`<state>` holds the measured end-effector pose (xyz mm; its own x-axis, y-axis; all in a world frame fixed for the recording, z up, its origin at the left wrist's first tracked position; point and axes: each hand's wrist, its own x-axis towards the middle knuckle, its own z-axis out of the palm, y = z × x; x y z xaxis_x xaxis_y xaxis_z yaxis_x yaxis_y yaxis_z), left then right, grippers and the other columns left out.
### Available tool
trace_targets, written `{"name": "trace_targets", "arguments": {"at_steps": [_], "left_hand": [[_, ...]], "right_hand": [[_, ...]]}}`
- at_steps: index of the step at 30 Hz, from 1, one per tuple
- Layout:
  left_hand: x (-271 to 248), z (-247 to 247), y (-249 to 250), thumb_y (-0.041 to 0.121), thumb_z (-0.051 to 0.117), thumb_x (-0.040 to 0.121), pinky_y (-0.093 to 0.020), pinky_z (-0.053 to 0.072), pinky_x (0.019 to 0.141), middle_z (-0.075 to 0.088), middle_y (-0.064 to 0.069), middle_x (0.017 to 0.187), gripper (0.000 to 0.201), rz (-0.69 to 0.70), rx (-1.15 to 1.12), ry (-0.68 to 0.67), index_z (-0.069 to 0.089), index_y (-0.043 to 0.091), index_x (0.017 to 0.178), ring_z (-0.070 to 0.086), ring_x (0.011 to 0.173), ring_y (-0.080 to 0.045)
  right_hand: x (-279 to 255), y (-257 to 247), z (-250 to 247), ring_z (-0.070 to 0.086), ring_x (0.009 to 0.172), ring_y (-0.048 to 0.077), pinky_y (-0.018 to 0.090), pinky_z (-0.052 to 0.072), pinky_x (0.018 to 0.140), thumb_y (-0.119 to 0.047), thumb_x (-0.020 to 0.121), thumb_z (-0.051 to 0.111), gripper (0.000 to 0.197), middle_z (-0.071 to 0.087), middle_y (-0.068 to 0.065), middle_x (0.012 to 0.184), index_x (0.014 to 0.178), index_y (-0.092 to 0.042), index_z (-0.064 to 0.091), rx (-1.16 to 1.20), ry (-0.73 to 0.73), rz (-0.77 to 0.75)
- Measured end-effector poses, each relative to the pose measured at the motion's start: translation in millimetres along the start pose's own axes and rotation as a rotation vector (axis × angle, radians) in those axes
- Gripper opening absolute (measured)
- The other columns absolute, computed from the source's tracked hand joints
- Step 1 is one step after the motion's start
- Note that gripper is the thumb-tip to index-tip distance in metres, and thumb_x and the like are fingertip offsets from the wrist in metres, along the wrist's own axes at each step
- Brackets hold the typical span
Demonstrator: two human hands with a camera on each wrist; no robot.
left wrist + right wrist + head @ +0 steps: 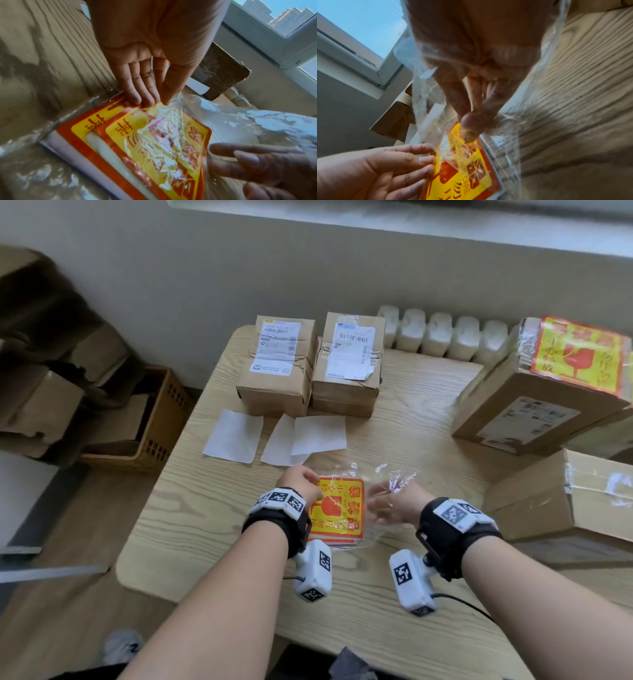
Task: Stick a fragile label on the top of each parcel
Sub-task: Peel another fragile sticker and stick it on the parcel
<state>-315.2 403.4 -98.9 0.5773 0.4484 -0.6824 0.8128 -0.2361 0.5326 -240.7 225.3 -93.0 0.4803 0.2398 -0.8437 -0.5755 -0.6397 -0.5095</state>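
Head view shows both hands low over a pale wood-grain table (191, 508), working at a stack of yellow-and-red fragile labels (337, 510) that lies inside a crinkled clear plastic bag (394, 474).

From the left wrist view, the left hand (145, 65) has its fingers straight and held close together, tips (137, 98) pressing on the far corner of the top label (154, 135) — the thumb comes down just beside them onto the plastic film. Whether finger and thumb actually pinch the label's edge cannot be told.

The right hand (476, 67) is inside the bag, film draped over its back. Its fingers point down towards the label stack with the tips bunched narrow, but the picture is blurred (a grip on anything cannot be made out).

Beyond the left fingertips lie three white backing sheets (234, 436), two of them overlapping, and past these stand two small brown cardboard parcels (277, 364) side by side, each with a white shipping slip on top. Beyond and to the right of the right fingers a larger brown parcel (534, 392) already bears a fragile label on its top — another taped carton (561, 494) sits nearer, just right of that hand.
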Motion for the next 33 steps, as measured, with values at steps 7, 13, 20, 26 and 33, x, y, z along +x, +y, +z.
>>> {"name": "trace_targets", "arguments": {"at_steps": [7, 13, 20, 26, 33], "left_hand": [[5, 0, -4, 0.002, 0.073, 0.075, -0.035, 0.057, 0.082, 0.063, 0.002, 0.096, 0.028, -0.007, -0.021, 0.007, 0.062, 0.024, 0.091, 0.066, 0.089, -0.019], [5, -1, -7, 0.005, 0.072, 0.076, -0.037, 0.056, 0.086, 0.063, 0.003, 0.097, 0.024, 0.007, -0.091, 0.01, 0.064, 0.025, 0.088, 0.065, 0.091, -0.019], [4, 1, -13, 0.004, 0.075, 0.076, -0.034, 0.058, 0.081, 0.064, 0.003, 0.082, 0.023, 0.02, -0.156, 0.038, 0.061, 0.022, 0.074, 0.065, 0.078, -0.017], [2, 0, -15, -0.001, 0.078, 0.071, -0.037, 0.057, 0.084, 0.068, -0.001, 0.085, 0.027, 0.019, -0.104, 0.011, 0.062, 0.021, 0.071, 0.068, 0.086, -0.02], [3, -4, -18, -0.003, 0.079, 0.068, -0.037, 0.058, 0.082, 0.068, -0.001, 0.081, 0.028, 0.023, -0.088, -0.009, 0.062, 0.019, 0.07, 0.069, 0.083, -0.021]], "right_hand": [[9, -7, 12, 0.06, 0.069, 0.023, 0.038, 0.054, 0.069, -0.01, 0.078, 0.076, 0.01, 0.065, 0.007, 0.074, 0.083, -0.011, 0.068, -0.104, 0.108, -0.056], [15, -1, 18, 0.057, 0.061, 0.025, 0.036, 0.05, 0.06, -0.015, 0.075, 0.079, 0.021, 0.067, 0.009, 0.067, 0.065, -0.017, 0.06, -0.135, 0.239, -0.178], [13, 4, 19, 0.058, 0.081, 0.024, 0.03, 0.048, 0.07, -0.034, 0.086, 0.068, 0.027, 0.065, 0.012, 0.087, 0.07, -0.019, 0.052, -0.27, 0.296, -0.21], [16, -5, 23, 0.066, 0.097, 0.031, 0.04, 0.053, 0.088, -0.027, 0.081, 0.076, 0.03, 0.069, 0.016, 0.102, 0.096, -0.006, 0.062, -0.3, 0.322, -0.172], [24, 3, 21, 0.046, 0.09, 0.015, 0.027, 0.038, 0.081, -0.036, 0.084, 0.07, 0.031, 0.051, 0.006, 0.097, 0.104, -0.014, 0.06, -0.306, 0.331, -0.209]]}}
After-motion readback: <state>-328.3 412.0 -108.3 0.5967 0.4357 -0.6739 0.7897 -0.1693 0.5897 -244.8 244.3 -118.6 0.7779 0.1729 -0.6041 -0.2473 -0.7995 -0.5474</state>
